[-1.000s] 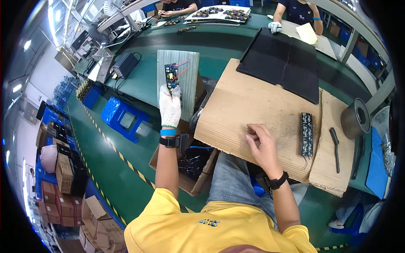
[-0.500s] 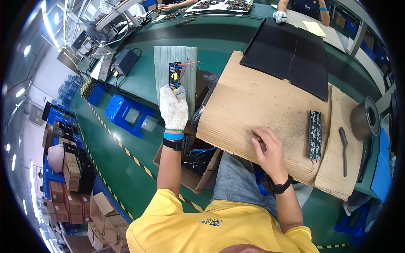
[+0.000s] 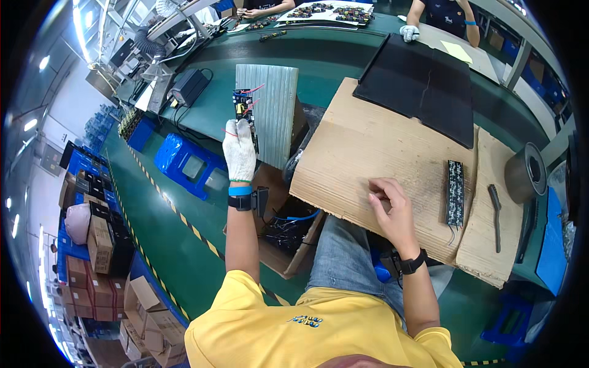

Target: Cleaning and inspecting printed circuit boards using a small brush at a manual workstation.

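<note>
My left hand (image 3: 238, 153), in a white knit glove, grips the lower end of a narrow circuit board (image 3: 243, 105). Yellow and black parts and loose red and blue wires show on that board. It is held at the left edge of a pale grey-green ribbed panel (image 3: 276, 110). My bare right hand (image 3: 392, 208) hovers over or rests on the near edge of a cardboard sheet (image 3: 380, 135); its fingers are loosely bent, the thumb is apart, and nothing shows in it. A long black circuit strip (image 3: 454, 193) with short wires lies farther right on the cardboard.
Behind the cardboard lies a black flat board (image 3: 417, 86). To the right are a dark stick-like tool (image 3: 494, 218) and a grey roll (image 3: 526, 173). An open box (image 3: 288, 245) with cables stands below. A blue stool (image 3: 189, 165) is at left. Two other people sit across the bench.
My left hand has moved left with the circuit board, from in front of the ribbed panel to its left edge. My right hand has stayed nearly in place; the view has shifted slightly.
</note>
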`<state>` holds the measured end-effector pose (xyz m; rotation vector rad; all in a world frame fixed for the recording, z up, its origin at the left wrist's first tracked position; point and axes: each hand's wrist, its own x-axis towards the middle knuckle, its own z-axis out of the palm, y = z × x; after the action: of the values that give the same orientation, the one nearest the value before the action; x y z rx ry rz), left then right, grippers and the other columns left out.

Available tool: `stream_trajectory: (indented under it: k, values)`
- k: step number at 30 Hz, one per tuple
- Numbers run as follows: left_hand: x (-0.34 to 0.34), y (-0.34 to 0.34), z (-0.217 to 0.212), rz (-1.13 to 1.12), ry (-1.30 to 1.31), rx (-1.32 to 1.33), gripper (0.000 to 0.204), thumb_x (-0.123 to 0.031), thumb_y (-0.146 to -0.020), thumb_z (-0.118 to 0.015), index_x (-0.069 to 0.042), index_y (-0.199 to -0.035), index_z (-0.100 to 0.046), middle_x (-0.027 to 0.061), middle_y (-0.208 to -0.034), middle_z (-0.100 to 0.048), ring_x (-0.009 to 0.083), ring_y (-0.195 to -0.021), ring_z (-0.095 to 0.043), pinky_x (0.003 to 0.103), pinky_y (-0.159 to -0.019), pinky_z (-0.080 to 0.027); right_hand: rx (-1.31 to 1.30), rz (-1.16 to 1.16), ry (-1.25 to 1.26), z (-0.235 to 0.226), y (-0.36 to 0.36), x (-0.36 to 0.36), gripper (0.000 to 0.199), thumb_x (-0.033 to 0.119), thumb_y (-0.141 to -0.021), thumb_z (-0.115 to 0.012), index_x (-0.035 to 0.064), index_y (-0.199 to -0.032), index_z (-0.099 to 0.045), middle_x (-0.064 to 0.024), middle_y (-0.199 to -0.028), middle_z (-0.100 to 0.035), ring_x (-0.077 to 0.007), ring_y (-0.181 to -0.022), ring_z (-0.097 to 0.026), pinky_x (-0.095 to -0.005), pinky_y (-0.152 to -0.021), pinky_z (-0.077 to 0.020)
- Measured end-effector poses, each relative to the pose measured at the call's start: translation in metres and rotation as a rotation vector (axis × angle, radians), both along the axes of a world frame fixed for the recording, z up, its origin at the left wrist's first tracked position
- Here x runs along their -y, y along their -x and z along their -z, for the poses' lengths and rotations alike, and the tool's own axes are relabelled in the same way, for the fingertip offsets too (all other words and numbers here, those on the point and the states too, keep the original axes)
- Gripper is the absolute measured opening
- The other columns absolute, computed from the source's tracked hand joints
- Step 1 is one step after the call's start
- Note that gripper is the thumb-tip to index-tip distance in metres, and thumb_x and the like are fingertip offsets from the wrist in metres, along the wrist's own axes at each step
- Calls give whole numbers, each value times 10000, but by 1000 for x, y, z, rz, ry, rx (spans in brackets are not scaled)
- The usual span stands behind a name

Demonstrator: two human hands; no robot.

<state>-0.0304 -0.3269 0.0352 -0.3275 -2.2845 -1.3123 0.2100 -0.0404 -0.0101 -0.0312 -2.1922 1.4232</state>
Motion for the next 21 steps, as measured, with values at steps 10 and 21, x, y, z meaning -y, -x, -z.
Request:
stream_trajectory:
  k: [10, 21]
  values:
    - [-37, -114, 26, 459, -831, 442, 389, -370, -1153, -508, -18, -1232, -653, 32, -1009, -702, 136, -895, -661, 325, -855, -551, -4, -414, 179, -52, 51, 92, 199, 56, -983, -740, -39, -1141, -665, -138, -1008, -705, -206, -846, -721, -303, -758, -576]
    - [45, -148, -12, 386, -258, 191, 343, -228, -957, -798, 6, -1185, -694, 75, -1032, -746, 167, -921, -712, 346, -795, -580, -252, -157, 255, -9, 60, 128, 150, 35, -1015, -700, -18, -1131, -621, -74, -942, -692, -157, -834, -734, -292, -694, -577]
